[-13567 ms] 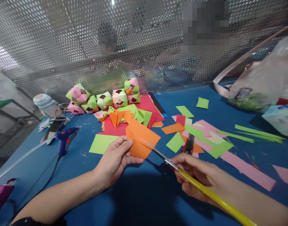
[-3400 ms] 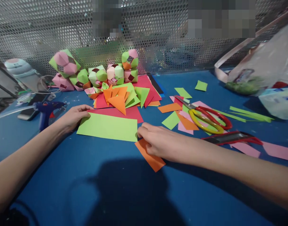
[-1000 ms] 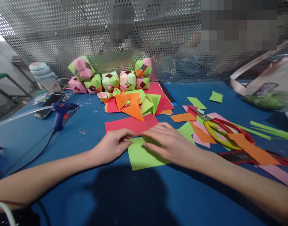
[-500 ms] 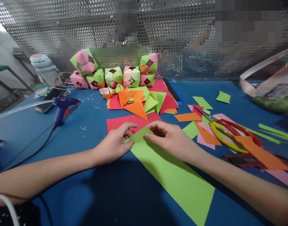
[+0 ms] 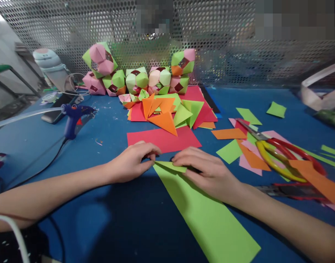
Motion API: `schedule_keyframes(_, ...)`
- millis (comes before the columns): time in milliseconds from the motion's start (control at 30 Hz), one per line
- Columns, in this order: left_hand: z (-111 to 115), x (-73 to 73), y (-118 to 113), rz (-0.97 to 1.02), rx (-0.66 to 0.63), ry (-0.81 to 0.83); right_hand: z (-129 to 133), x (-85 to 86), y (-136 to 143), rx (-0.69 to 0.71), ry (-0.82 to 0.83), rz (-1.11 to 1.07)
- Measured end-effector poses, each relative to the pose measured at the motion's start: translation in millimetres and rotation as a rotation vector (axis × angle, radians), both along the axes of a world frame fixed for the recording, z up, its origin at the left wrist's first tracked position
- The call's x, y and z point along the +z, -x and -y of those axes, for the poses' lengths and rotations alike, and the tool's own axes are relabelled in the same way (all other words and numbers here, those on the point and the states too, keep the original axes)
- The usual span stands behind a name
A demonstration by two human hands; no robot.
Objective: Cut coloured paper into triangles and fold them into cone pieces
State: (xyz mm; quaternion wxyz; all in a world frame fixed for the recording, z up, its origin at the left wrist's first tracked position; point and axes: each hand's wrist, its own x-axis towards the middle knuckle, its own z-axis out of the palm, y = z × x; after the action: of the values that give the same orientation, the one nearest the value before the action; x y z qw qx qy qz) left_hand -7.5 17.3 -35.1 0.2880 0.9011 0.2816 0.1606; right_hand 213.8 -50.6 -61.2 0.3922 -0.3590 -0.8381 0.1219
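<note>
Compared with 0.5 s ago, when the far end of the green strip [image 5: 217, 219] was seen unfolded, a narrow flap [image 5: 173, 167] has now been turned over there. The strip is placed between the 2 hands, slanting from their fingertips down past the near side of the right wrist. Its left corner is pinched between the thumb and fingers of the left hand [image 5: 134, 162]; the flap is held under the curled fingers of the right hand [image 5: 208, 171]. In the frame of 3.4 s ago, the strip was laid crosswise; the orange strip [image 5: 318, 180], then under the right hand, is now seen to its right, across the scissors [image 5: 282, 143] and a red-edged cutter [image 5: 293, 191].

Just beyond both hands, room is bounded by a red sheet [image 5: 162, 138]. To the right of the right hand, it is narrowed by the scraps and scissors. Blue tabletop [image 5: 140, 226] is shown on the near side of the left hand, and between that hand and the glue gun [image 5: 72, 122].
</note>
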Motion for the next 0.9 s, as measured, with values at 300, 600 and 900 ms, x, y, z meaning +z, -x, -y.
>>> schedule_keyframes(300,-22,5.3,12,0.047,-0.26,0.14,9,-9.9,-7,0.147,-0.159,0.234)
schedule_keyframes(600,-22,1.4,11,0.094,-0.179,0.08,11,-7.1,-4,0.112,-0.209,0.316)
schedule_keyframes(900,-21,-1.3,10,0.033,-0.159,-0.01,12,-0.8,1,0.11,-0.283,0.382)
